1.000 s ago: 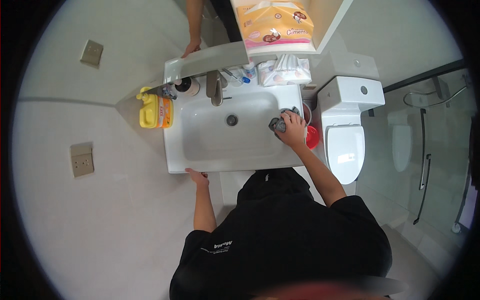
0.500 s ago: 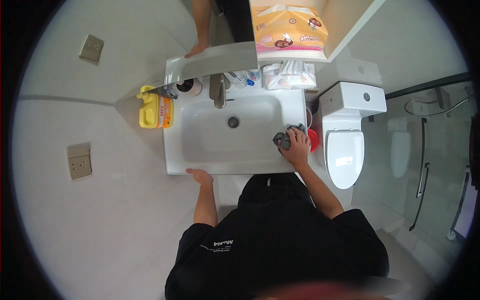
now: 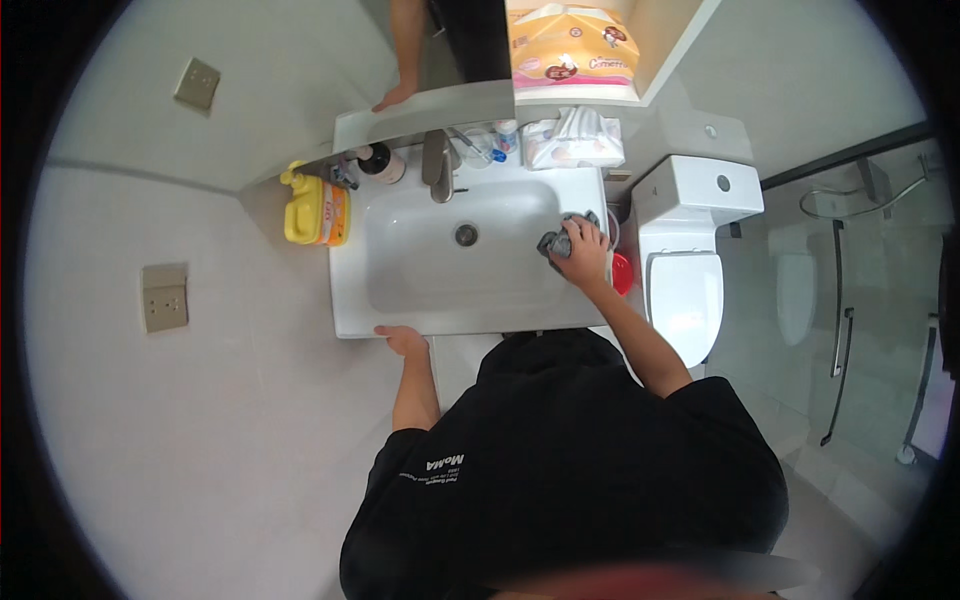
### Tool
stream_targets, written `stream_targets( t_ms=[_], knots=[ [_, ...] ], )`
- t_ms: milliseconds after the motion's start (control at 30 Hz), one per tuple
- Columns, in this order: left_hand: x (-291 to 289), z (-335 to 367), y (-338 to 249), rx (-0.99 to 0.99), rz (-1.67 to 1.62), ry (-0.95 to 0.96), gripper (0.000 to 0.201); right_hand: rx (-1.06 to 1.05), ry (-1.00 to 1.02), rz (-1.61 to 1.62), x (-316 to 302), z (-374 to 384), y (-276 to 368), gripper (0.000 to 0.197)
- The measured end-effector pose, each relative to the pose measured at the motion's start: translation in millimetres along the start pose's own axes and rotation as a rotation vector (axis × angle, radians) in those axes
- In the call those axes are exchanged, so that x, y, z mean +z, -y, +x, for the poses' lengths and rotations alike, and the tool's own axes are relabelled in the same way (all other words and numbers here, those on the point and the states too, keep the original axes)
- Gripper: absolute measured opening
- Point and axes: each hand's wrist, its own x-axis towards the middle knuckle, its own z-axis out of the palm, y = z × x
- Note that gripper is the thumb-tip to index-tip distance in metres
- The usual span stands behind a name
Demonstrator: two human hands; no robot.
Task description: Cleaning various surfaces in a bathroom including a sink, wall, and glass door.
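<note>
Grey cloth [image 3: 553,244] under right hand [image 3: 584,254], seemingly longest left to right

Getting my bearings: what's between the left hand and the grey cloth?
Head view: only the white sink, bare there, between the left hand and the grey cloth.

- You are in a bathroom.
- Before you is a white washbasin [image 3: 450,292] with a faucet [image 3: 437,165].
- To your right are a toilet [image 3: 685,290] and a glass shower panel [image 3: 785,345].
</note>
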Motion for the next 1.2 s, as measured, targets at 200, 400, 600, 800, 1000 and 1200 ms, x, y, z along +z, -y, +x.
stream_targets(
  t_ms=[200, 400, 600, 800, 1000, 1200],
  knots=[
    [1, 11, 4, 0.064, 0.09, -0.256, 0.088, 0.005, 0.055, 0.001, -20, -65, 1, 0.079],
    [-2, 7, 2, 0.118, 0.133, -0.259, 0.084, 0.039, 0.056, -0.038, -4, -7, -9, 0.078],
    [3, 0, -4, 0.131, 0.22, -0.279, 0.087, 0.098, -0.047, -0.02, 31, 70, -17, 0.073],
    [3, -1, 1, 0.131, 0.091, -0.246, 0.089, 0.034, -0.097, 0.017, 35, 70, -21, 0.072],
    [6, 1, -1, 0.171, 0.076, -0.25, 0.09, -0.017, -0.043, 0.057, 20, 56, -25, 0.073],
    [0, 10, 5, 0.188, 0.078, -0.275, 0.09, -0.091, -0.011, 0.098, -2, 4, -23, 0.077]
  ],
)
